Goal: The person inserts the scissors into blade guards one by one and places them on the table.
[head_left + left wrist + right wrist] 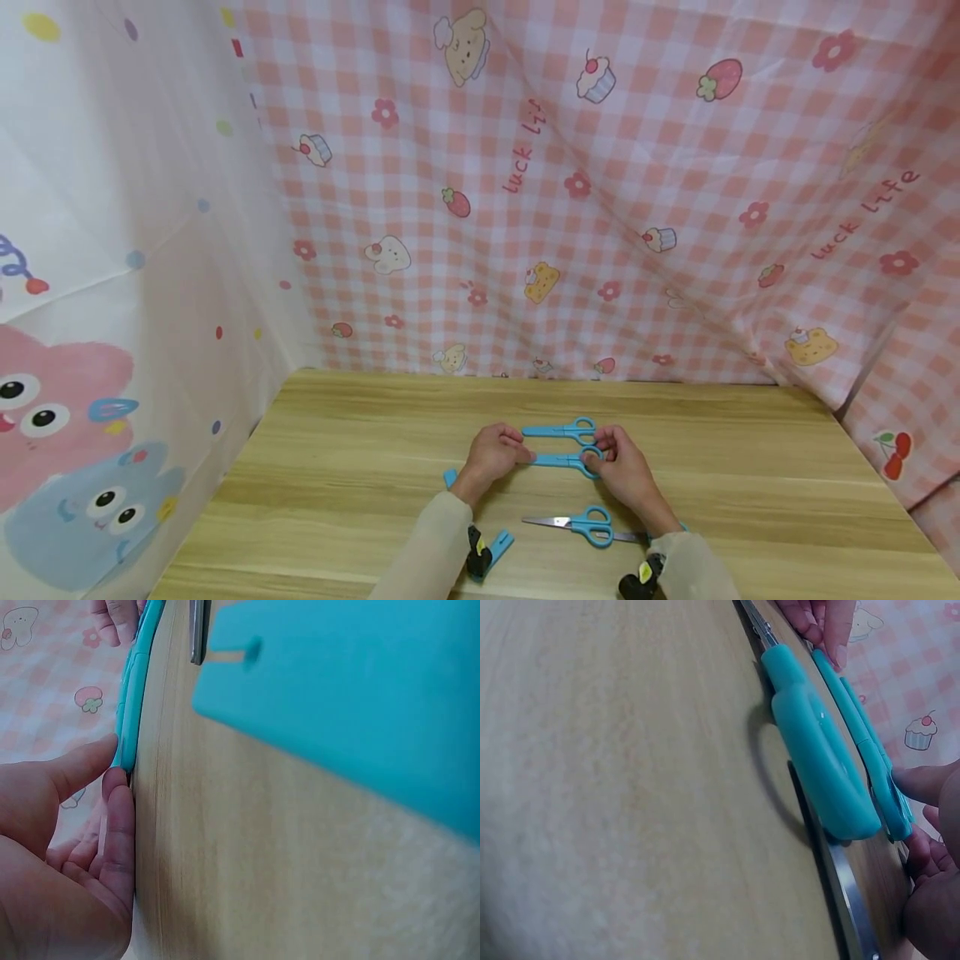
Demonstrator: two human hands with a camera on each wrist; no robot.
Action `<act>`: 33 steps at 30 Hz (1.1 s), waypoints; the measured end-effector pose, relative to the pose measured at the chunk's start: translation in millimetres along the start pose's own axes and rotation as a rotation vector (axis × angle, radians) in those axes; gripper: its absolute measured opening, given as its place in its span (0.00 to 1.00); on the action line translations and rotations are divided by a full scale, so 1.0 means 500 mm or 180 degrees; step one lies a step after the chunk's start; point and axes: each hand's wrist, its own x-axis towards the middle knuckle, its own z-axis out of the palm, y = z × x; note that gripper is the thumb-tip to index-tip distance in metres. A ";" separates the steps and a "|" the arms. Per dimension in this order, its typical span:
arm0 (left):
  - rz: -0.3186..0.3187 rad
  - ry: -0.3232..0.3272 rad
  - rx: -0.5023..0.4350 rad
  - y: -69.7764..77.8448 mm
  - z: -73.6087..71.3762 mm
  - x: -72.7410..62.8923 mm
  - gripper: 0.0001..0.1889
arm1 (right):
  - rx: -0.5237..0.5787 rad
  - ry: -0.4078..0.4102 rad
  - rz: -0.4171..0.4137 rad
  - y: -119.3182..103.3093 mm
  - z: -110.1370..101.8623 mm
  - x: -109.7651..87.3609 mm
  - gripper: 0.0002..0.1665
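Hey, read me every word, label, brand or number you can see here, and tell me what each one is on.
"luck life": right side of the pink checked cloth.
"luck lif": the same cloth, nearer the middle; no final letter is readable.
Yellow marks on the black wrist devices: too small to read.
Blue scissors: no lettering I can make out.

We've got bare wooden tabletop (551,490) just beyond the blue-plastic-handled, steel-bladed scissors (581,523); farther beyond, slim blue-sheathed scissors (555,460) bar us; leftward, a flat blue plastic sheath (501,545) obstructs, and rightward, a narrow steel blade (628,537) blocks us.
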 end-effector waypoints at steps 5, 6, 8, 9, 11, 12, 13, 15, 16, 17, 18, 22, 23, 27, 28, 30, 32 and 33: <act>0.0026 0.0015 -0.0017 -0.001 0.001 0.000 0.15 | 0.0002 0.0030 -0.0090 0.004 0.000 0.001 0.19; 0.0027 0.0025 -0.0019 -0.002 0.002 0.000 0.15 | -0.0001 0.0037 -0.0109 0.005 0.000 0.001 0.19; 0.0031 0.0051 -0.0018 -0.003 0.003 0.001 0.15 | 0.0000 0.0058 -0.0120 0.006 -0.001 0.001 0.19; 0.0018 0.0059 -0.0026 -0.003 0.004 0.002 0.15 | 0.0003 0.0062 -0.0113 0.006 -0.001 0.001 0.19; 0.0009 0.0090 -0.0025 -0.002 0.005 0.002 0.15 | 0.0006 0.0068 -0.0085 0.005 -0.003 0.000 0.19; 0.0019 0.0103 -0.0014 -0.002 0.005 0.002 0.15 | 0.0008 0.0072 -0.0062 0.004 -0.004 -0.001 0.19; 0.0014 0.0119 -0.0021 -0.002 0.006 0.002 0.14 | 0.0008 0.0072 -0.0043 0.004 -0.005 -0.001 0.19; 0.0016 0.0158 -0.0028 -0.002 0.006 0.001 0.14 | 0.0009 0.0059 -0.0016 0.003 -0.006 -0.003 0.19; 0.0024 0.0177 -0.0026 -0.002 0.007 0.000 0.14 | 0.0005 0.0053 -0.0007 0.002 -0.007 -0.004 0.19; 0.0023 0.0191 -0.0035 -0.002 0.007 0.000 0.14 | -0.0003 0.0049 0.0004 0.002 -0.008 -0.005 0.19; 0.0033 0.0209 -0.0035 -0.002 0.008 0.000 0.14 | -0.0006 0.0050 0.0010 0.001 -0.009 -0.006 0.20; 0.0036 0.0273 -0.0062 -0.002 0.007 -0.002 0.14 | -0.0032 0.0054 0.0042 0.000 -0.009 -0.009 0.20; 0.0028 0.0280 -0.0081 -0.001 0.007 -0.003 0.14 | -0.0035 0.0060 0.0040 -0.001 -0.009 -0.010 0.20; 0.0018 0.0246 -0.0155 0.002 0.003 -0.009 0.14 | -0.0022 0.0049 0.0043 -0.004 -0.011 -0.013 0.21; 0.0014 0.0227 -0.0177 0.003 0.002 -0.010 0.14 | -0.0022 0.0039 0.0049 -0.005 -0.011 -0.014 0.21; 0.0030 0.0190 -0.0190 0.004 0.000 -0.014 0.14 | -0.0028 0.0010 0.0067 -0.007 -0.014 -0.017 0.21; 0.0039 0.0171 -0.0178 0.005 -0.003 -0.016 0.14 | -0.0036 -0.0030 0.0070 -0.008 -0.018 -0.021 0.22; 0.0031 0.0166 -0.0176 0.005 -0.005 -0.017 0.14 | -0.0049 -0.0047 0.0062 -0.008 -0.020 -0.023 0.22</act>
